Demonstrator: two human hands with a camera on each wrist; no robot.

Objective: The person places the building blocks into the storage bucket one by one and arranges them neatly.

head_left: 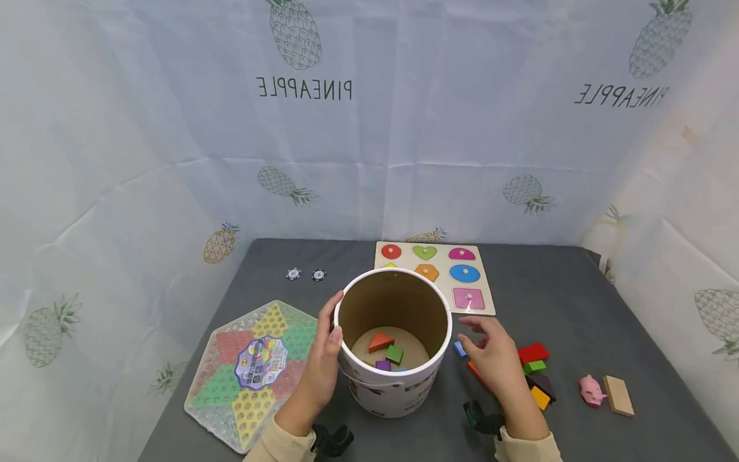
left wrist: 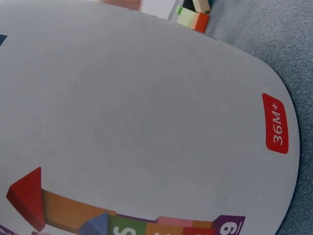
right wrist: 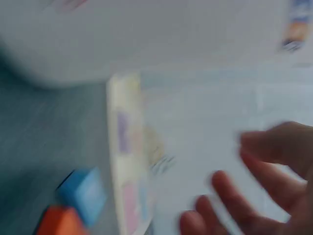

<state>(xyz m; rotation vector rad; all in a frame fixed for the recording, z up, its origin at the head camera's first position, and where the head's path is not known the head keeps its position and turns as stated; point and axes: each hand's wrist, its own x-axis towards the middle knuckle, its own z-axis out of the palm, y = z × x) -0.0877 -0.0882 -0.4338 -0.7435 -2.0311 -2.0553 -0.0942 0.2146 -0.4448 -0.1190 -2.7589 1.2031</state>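
Observation:
A white round bucket (head_left: pixel 391 398) stands tilted toward me in the middle of the table. Inside it lie an orange triangular block (head_left: pixel 380 341), a green block (head_left: pixel 394 354) and a purple block (head_left: pixel 383 365). My left hand (head_left: pixel 319 372) holds the bucket by its left side near the rim, thumb toward the front. In the left wrist view the printed bucket wall (left wrist: pixel 146 112) fills most of the picture and the hand is hidden. To the bucket's right, my right hand (head_left: pixel 491 353) hovers with loosely bent, parted fingers above a blue block (head_left: pixel 460 349) and an orange block (head_left: pixel 476 372).
More blocks, including a red one (head_left: pixel 534 353) and a yellow one (head_left: pixel 540 398), lie right of the right hand. Beyond are a pink pig figure (head_left: pixel 591 390) and a wooden block (head_left: pixel 619 395). A shape puzzle board (head_left: pixel 485 292), two chips (head_left: pixel 293 274) and a hexagonal game board (head_left: pixel 231 346) surround the bucket.

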